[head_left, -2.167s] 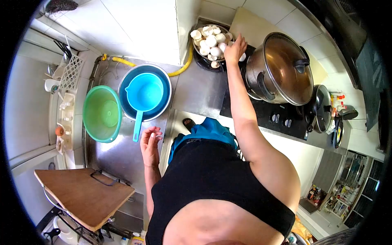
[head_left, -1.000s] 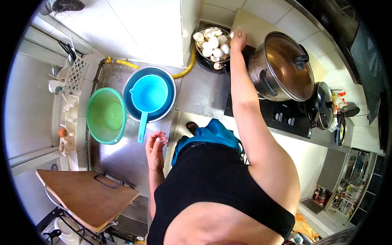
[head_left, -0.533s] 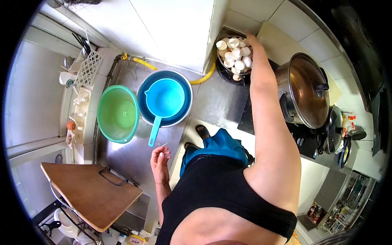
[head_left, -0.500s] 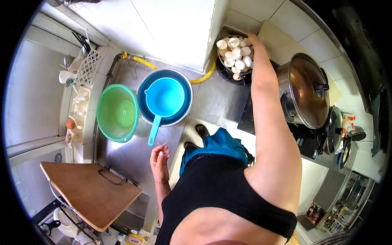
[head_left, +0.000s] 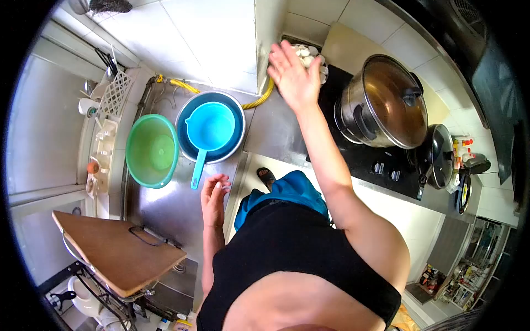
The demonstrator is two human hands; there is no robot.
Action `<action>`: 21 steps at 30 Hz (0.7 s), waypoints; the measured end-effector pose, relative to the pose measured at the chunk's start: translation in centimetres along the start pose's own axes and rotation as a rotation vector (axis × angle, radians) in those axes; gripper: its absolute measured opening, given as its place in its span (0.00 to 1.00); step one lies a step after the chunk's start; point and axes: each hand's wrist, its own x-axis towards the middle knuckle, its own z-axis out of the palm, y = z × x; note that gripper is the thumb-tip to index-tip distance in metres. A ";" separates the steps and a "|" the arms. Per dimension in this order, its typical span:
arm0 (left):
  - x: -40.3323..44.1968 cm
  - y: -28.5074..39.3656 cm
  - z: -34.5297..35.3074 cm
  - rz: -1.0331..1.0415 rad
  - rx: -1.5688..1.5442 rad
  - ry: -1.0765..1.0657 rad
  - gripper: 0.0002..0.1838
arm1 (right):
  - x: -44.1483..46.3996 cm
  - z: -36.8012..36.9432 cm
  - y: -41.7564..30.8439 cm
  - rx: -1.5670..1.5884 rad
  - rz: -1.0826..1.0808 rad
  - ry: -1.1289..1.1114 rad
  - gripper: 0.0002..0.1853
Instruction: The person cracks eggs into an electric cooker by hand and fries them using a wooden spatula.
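Observation:
My right hand (head_left: 295, 77) reaches out over the far counter, fingers spread, with nothing in it. Behind it, and partly covered by it, white eggshells (head_left: 305, 53) are heaped in a container whose rim is mostly hidden. My left hand (head_left: 213, 199) is held over the front edge of the steel counter, its fingers curled in. What they hold, if anything, I cannot make out. Just beyond it lies the handle of a light-blue dipper (head_left: 211, 126), which rests inside a blue-lined metal basin (head_left: 183, 132). A green basin (head_left: 144, 165) stands to the left.
A large lidded pot (head_left: 364, 118) stands on the black stove (head_left: 381, 165) at right, with a lidded pan (head_left: 441, 157) beyond it. A yellow hose (head_left: 256, 103) runs along the wall. At lower left is a brown board (head_left: 110, 254). An egg tray (head_left: 105, 149) sits on the sill.
My right hand has drawn back and left from beside the eggshells and now shows spread fingers in front of them. The left hand has risen slightly; a thin pale piece at its fingertips no longer shows.

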 end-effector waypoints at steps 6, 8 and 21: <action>-1.2 -0.8 2.7 0.018 -0.119 -0.295 0.17 | -15.2 6.7 -3.7 0.501 0.206 -0.253 0.45; -1.3 -1.5 3.8 -0.094 -0.538 -0.579 0.16 | -19.6 8.2 -5.4 0.453 0.192 -0.304 0.45; -18.7 2.1 24.0 -0.469 -0.895 -1.263 0.52 | -43.7 6.1 -18.6 0.178 -0.201 -0.494 0.48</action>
